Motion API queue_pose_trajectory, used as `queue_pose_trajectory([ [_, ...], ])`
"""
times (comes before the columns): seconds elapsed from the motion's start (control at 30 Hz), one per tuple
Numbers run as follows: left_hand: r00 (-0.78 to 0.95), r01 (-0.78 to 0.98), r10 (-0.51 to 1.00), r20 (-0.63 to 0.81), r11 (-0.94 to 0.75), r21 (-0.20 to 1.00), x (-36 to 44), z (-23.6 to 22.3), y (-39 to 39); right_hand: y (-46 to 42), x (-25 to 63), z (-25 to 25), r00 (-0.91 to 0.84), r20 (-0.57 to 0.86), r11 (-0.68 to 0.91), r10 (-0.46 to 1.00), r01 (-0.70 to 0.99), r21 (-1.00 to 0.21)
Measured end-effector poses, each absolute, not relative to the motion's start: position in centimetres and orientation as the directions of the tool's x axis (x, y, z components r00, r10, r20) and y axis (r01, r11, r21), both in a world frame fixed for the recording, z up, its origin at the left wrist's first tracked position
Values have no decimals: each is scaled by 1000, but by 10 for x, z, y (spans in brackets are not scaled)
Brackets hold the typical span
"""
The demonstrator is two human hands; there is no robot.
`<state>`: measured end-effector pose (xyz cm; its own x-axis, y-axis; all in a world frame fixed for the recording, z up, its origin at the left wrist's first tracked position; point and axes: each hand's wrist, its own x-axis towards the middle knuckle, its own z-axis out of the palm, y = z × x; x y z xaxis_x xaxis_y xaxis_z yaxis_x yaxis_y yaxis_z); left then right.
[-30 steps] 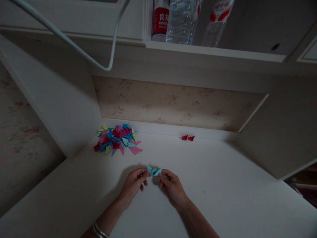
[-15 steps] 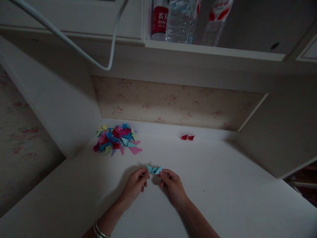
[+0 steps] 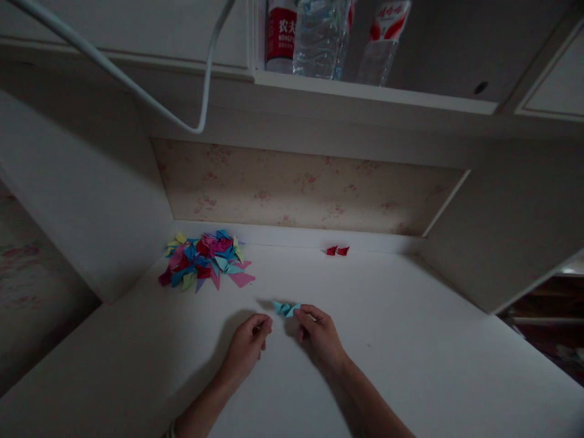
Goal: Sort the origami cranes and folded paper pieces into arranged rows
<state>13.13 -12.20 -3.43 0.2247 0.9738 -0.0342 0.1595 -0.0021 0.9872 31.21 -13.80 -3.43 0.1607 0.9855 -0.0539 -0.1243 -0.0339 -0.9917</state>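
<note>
Between thumb and fingers, my right hand (image 3: 319,331) pinches one end of a light-blue folded paper piece (image 3: 285,309) with pointed tips, held just above the white desk. My left hand (image 3: 250,340) is a little left of the paper and apart from it, its fingers curled together with nothing visible in them. Toward the back left lies a heap of folded paper pieces (image 3: 201,258) in pink, blue, red, yellow and purple. A pair of small red folded paper pieces (image 3: 337,250) sits close to the back edge.
The white desk (image 3: 387,377) has side panels left and right and a floral back wall (image 3: 314,188). An overhead shelf (image 3: 374,97) holds several plastic bottles (image 3: 317,39). A white bent tube (image 3: 150,109) hangs at the upper left.
My left hand has let go of the light-blue paper and drawn slightly back. My right hand keeps hold of it. The view has turned slightly to the right.
</note>
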Motion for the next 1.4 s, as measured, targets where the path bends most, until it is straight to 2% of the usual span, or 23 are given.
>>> queue_pose_trajectory([
  [0.1,243,188,970,-9,-37,981,132,-37,-121,-112,348,-30,264,27,-21,964,177,-984],
  [0.13,250,200,968,0,-52,978,133,-38,-121,-100,364,-29,286,74,-25,955,326,-945],
  [0.17,257,216,966,9,-66,974,133,-38,-121,-88,382,-28,310,91,-42,946,397,-917],
  [0.33,332,325,942,43,-157,932,137,-31,-122,-26,469,-22,408,115,-174,906,606,-776],
  [0.5,357,364,933,45,-183,913,138,-28,-123,12,513,-24,436,182,-250,881,757,-604],
  [0.7,358,410,933,21,-178,894,138,-30,-118,39,524,-37,426,177,-301,888,825,-478],
  [0.93,330,429,944,-2,-148,891,139,-27,-117,47,527,-43,428,174,-325,887,846,-423],
  [1.2,328,417,945,18,-162,894,139,-29,-115,43,526,-41,464,195,-338,864,822,-458],
  [1.4,326,405,944,49,-186,895,138,-28,-117,20,517,-38,508,214,-327,834,769,-549],
])
